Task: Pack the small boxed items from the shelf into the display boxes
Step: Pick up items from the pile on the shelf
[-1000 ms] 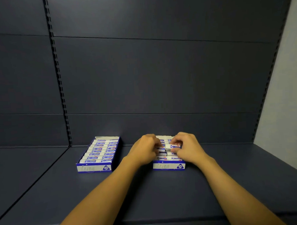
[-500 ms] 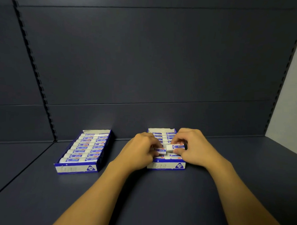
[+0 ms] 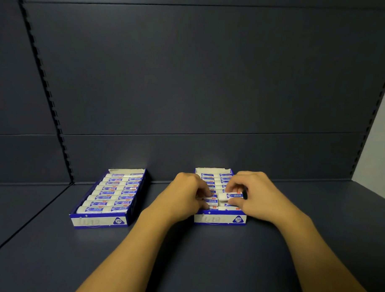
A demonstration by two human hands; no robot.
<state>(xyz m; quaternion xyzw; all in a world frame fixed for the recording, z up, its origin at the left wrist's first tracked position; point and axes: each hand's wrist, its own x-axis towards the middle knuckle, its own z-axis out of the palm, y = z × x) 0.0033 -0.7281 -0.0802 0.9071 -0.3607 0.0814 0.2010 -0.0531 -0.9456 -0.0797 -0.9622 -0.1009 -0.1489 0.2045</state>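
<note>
Head view, past moment: one small boxed item (image 3: 231,196) pinched between thumb and fingers of the right hand (image 3: 257,195), held just above the near rows of the right display box (image 3: 220,219), slightly tilted, not yet seated. Left hand (image 3: 184,197) curled over the left side of the same box, fingertips pressing on a packed item (image 3: 211,202) there; whether gripping it or only steadying it, could not tell. Step in hand, by judgement: placing one of the last items into the right box, almost full already. Next move probably called for lowering the held item flat into the free slot in the near right column, parallel to its neighbours, while keeping the adjacent pieces from lifting. Possible trouble: tight fit, so a neighbour could pop up or the item could sit crooked. Further out, the left display box (image 3: 100,222) stood well apart on the dark shelf (image 3: 213,265), filled with two columns of items and untouched. Behind, dark back panel (image 3: 206,79) with slotted uprights; nothing between the hands and the box.
</note>
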